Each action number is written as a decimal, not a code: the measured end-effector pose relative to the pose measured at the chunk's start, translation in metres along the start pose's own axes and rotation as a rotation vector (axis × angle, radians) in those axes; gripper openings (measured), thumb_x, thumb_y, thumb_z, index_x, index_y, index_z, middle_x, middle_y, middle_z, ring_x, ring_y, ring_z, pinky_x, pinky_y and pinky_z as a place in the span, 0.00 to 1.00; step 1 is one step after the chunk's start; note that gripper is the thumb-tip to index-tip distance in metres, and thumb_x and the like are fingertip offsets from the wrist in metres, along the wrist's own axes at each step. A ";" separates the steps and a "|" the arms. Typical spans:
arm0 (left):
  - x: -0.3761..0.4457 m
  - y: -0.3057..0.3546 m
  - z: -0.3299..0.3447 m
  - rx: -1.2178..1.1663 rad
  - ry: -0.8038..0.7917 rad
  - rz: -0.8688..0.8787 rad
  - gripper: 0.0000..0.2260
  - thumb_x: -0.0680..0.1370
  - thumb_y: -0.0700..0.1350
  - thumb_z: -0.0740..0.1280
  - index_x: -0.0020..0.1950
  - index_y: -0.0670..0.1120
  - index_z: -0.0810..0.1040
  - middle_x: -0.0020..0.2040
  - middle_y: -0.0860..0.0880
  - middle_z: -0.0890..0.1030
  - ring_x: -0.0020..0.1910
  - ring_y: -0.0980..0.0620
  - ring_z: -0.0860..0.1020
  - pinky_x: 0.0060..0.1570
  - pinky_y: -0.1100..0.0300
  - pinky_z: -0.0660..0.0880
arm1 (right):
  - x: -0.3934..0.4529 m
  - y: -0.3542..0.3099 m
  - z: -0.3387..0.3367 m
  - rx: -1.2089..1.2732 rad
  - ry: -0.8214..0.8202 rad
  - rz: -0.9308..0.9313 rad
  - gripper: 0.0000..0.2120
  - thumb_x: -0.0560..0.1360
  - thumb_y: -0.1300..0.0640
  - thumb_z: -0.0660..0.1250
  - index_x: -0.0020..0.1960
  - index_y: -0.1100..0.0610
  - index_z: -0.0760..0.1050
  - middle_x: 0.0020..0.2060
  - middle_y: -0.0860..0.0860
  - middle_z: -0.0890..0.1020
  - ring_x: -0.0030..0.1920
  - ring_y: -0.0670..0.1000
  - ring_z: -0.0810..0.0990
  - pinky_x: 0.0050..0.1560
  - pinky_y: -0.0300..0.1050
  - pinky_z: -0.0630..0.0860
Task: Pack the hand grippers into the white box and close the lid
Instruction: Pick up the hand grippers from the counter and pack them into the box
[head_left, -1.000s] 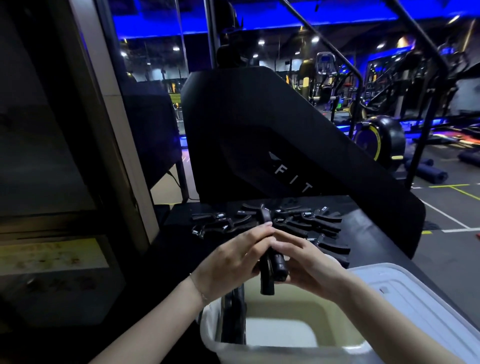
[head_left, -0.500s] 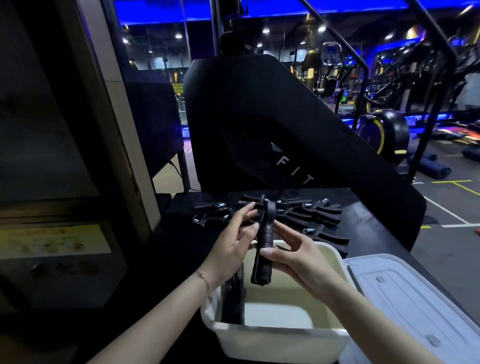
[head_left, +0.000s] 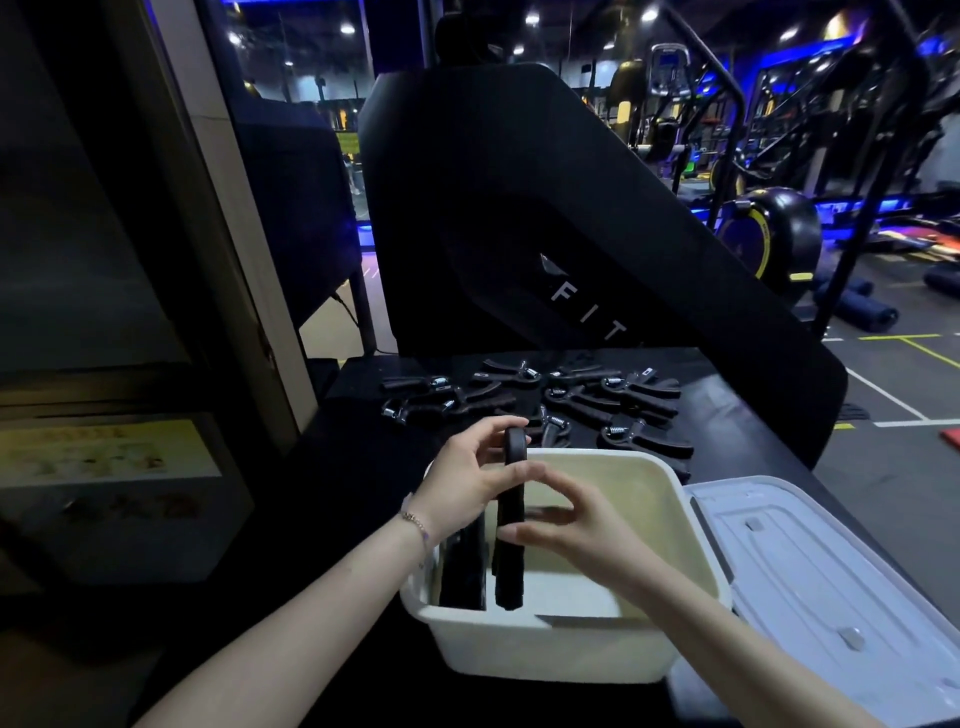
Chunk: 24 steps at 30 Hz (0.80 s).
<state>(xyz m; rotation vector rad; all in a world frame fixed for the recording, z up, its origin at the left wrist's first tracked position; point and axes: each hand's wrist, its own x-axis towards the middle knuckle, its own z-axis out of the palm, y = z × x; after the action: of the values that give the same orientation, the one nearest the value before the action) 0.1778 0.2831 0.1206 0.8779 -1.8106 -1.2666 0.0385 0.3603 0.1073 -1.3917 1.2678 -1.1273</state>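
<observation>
With your left hand (head_left: 462, 480) and right hand (head_left: 576, 525) pinching the upright black foam-handled hand gripper (head_left: 510, 525), lower it straight into the open white plastic box (head_left: 696, 566), snug beside the gripper already standing at the box's left wall (head_left: 464, 566).

Left hand (head_left: 467, 480) and right hand (head_left: 576, 525) grip black hand gripper (head_left: 510, 540), upright, lower end inside white box (head_left: 550, 649) near left wall. Another gripper (head_left: 462, 571) stands just left of it. Lid (head_left: 810, 587) lies open to right. Loose grippers (head_left: 582, 402) spread on dark counter (head_left: 358, 467) behind box.
</observation>
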 end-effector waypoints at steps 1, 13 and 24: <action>0.001 -0.005 0.001 0.007 0.008 -0.021 0.18 0.68 0.49 0.76 0.56 0.57 0.77 0.53 0.49 0.82 0.55 0.52 0.80 0.57 0.58 0.76 | 0.000 0.002 0.000 -0.059 0.018 0.063 0.25 0.66 0.57 0.76 0.59 0.46 0.72 0.53 0.45 0.79 0.50 0.46 0.82 0.49 0.40 0.80; 0.001 -0.041 0.009 0.075 -0.029 -0.130 0.18 0.71 0.48 0.73 0.58 0.55 0.71 0.55 0.51 0.78 0.55 0.55 0.78 0.56 0.66 0.73 | 0.007 0.018 0.003 -0.232 -0.138 0.347 0.10 0.71 0.59 0.71 0.50 0.62 0.80 0.39 0.52 0.83 0.34 0.46 0.82 0.33 0.38 0.76; 0.016 -0.033 -0.050 0.397 0.082 0.039 0.26 0.73 0.61 0.62 0.69 0.54 0.67 0.69 0.57 0.69 0.69 0.62 0.64 0.70 0.57 0.62 | 0.034 0.029 0.000 -0.249 -0.306 0.585 0.13 0.73 0.62 0.69 0.52 0.70 0.76 0.40 0.57 0.83 0.34 0.52 0.84 0.33 0.41 0.80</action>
<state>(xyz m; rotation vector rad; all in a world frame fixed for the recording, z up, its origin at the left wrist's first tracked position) 0.2168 0.2385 0.1040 1.0839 -2.0364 -0.8442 0.0359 0.3244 0.0802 -1.1902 1.4839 -0.3550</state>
